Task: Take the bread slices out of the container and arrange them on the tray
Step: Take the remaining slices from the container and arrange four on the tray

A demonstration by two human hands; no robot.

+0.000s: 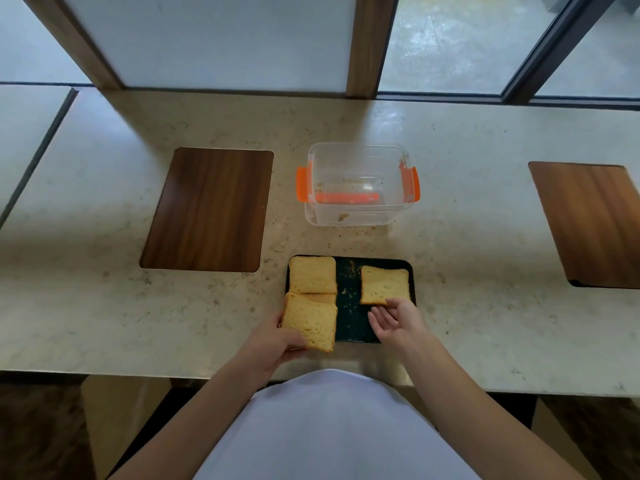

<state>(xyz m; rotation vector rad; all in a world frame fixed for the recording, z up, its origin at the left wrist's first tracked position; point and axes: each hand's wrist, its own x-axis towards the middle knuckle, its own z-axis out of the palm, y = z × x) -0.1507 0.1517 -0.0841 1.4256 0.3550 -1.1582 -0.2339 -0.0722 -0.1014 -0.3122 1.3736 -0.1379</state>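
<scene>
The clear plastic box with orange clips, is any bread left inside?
Empty of slices: the clear plastic box with orange clips holds only crumbs, and its lid is off.

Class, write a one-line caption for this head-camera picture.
Left hand holds bread slice over black tray; right hand open; container empty.

left hand (277,341) gripping, right hand (398,320) open-palmed

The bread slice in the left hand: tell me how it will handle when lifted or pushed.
The bread slice probably stays fairly stiff: it juts past the left hand without drooping. Likely crumbly, given crumbs across the tray. Being flat, it shouldn't roll.
</scene>
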